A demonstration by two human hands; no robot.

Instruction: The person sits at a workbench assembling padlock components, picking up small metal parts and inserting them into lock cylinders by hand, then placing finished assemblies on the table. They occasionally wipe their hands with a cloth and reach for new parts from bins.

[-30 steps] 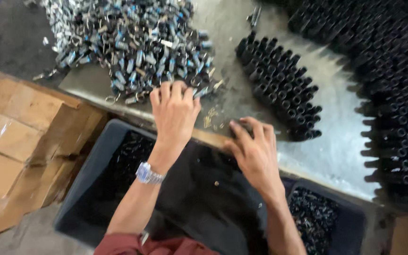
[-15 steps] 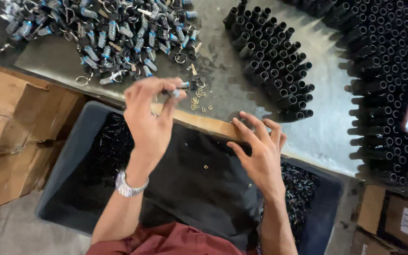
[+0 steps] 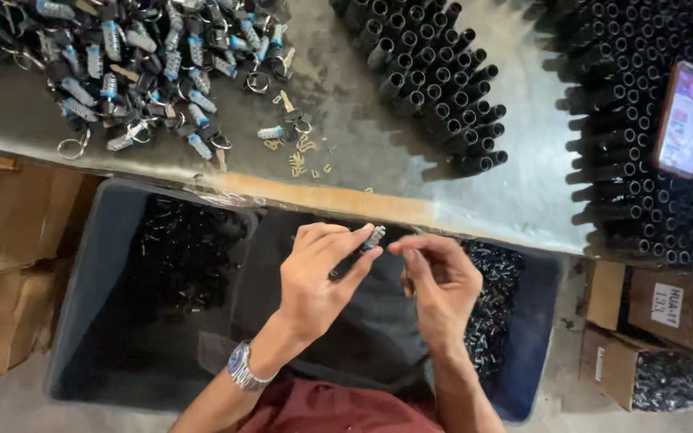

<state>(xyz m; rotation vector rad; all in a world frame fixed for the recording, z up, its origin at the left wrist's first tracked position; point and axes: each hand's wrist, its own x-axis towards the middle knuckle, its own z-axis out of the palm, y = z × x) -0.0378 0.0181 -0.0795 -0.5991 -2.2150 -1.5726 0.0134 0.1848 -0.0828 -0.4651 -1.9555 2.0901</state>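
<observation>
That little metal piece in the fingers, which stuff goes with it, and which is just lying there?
In use: left hand holding small metal part; right hand; pile of keyed parts; bin.

Lying about: phone; black tubes; cardboard boxes.

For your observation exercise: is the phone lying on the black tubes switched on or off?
On. The phone lies on the black tubes with its screen lit and showing coloured content.

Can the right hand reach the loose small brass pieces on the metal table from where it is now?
Probably yes. The right hand is over the dark bin, just below the table edge, and the brass pieces lie a little beyond that edge on the metal table, with nothing between them.
</observation>
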